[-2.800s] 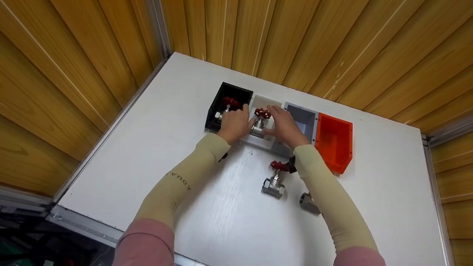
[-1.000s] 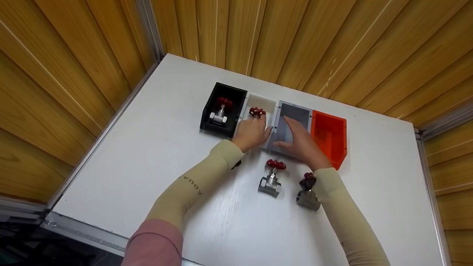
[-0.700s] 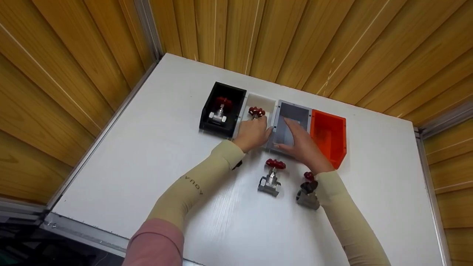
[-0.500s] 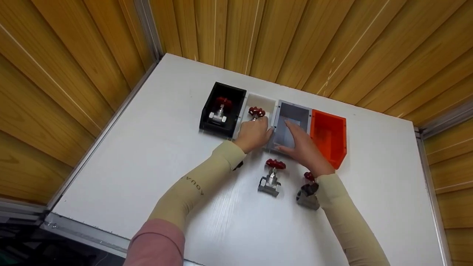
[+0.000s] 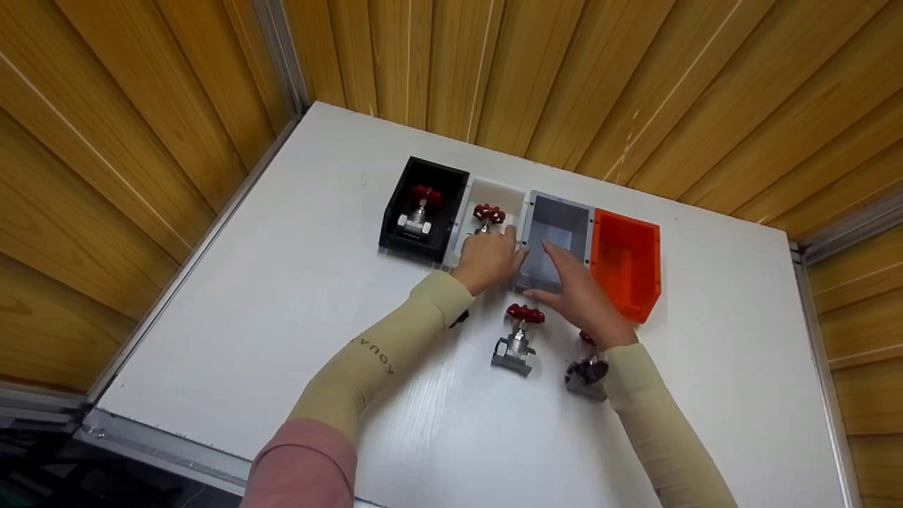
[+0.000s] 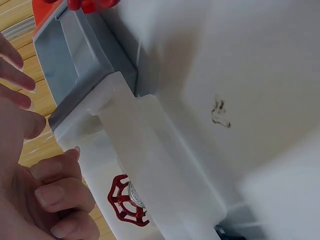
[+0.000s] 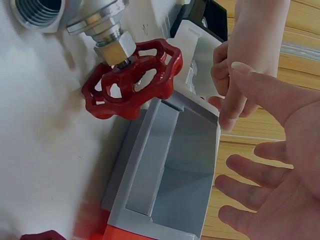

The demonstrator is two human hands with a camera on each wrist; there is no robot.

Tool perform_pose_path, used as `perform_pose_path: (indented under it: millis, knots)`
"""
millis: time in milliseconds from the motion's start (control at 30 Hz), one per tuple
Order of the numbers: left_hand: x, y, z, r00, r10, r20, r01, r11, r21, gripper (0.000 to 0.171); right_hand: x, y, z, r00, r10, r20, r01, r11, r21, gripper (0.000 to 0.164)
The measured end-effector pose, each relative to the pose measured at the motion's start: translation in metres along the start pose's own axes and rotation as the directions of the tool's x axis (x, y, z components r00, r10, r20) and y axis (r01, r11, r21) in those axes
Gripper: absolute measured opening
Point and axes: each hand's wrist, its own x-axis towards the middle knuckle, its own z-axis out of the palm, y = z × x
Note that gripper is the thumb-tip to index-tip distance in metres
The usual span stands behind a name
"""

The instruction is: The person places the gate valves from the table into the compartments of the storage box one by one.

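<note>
Bright | pale glare on tabletop (image 5: 423,423) | soft-edged shadows (both 2 wrist views)

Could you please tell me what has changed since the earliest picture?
The right hand has drawn away from the valve in the white bin, moving right and nearer the camera; the left hand has come away likewise. That valve, the grey bin and the orange bin stayed put.

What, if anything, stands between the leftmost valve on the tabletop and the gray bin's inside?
The gray bin's front wall stands before the valve; in the head view, the right hand hovers across that edge. Nothing else visible intervenes.
</note>
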Motion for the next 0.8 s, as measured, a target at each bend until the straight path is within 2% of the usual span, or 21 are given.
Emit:
perform_pose_path:
  millis: [400,800]
  knots:
    - [0.000,0.005,0.002,1.000,-0.011,0.018,0.010,0.999,0.051,0.054,-0.011,0.004,0.006,1.000,0.023,0.002,-0.023,1.000,0.006,0.096]
    - [-0.001,0.007,0.003,1.000,-0.008,0.014,0.008,0.999,0.039,0.051,-0.025,0.015,0.020,1.000,-0.008,0.022,0.007,1.000,0.022,0.096]
